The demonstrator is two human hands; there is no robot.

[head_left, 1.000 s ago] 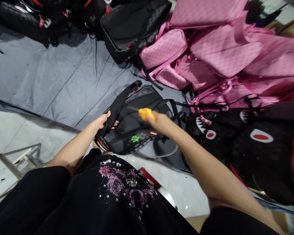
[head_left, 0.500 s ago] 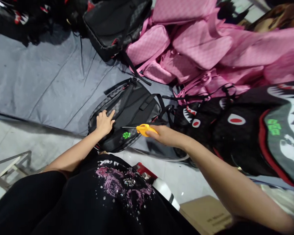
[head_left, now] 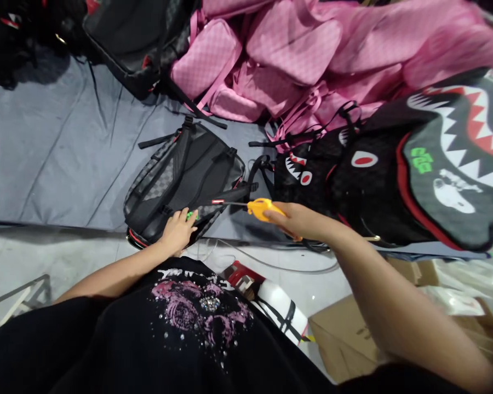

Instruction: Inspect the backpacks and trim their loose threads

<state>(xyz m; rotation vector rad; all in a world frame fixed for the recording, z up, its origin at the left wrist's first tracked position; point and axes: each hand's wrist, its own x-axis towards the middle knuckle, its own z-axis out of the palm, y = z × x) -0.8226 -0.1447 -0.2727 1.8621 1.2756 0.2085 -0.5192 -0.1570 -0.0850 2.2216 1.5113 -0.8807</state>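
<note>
A black backpack (head_left: 189, 164) with grey checked panels lies on the grey cloth, its straps facing up. My left hand (head_left: 177, 232) rests on the bag's near edge, fingers apart, partly covering a green logo. In my right hand (head_left: 296, 220) is a yellow air blow gun (head_left: 263, 210), its thin nozzle pointing left over the bag's right side. A small red-and-white tag (head_left: 217, 202) shows at the nozzle's far end; whether they touch I cannot tell.
Pink checked backpacks (head_left: 296, 46) are heaped at the back. Black shark-mouth backpacks (head_left: 363, 180) stand to the right, and more black bags (head_left: 135, 38) lie at the back left. A clear hose (head_left: 271, 268) loops below the table edge. Cardboard boxes (head_left: 343, 334) sit on the floor.
My left hand has moved down from the bag's middle to its near edge, over the green logo. My right hand has drawn the blow gun rightward. The whole view has shifted.
</note>
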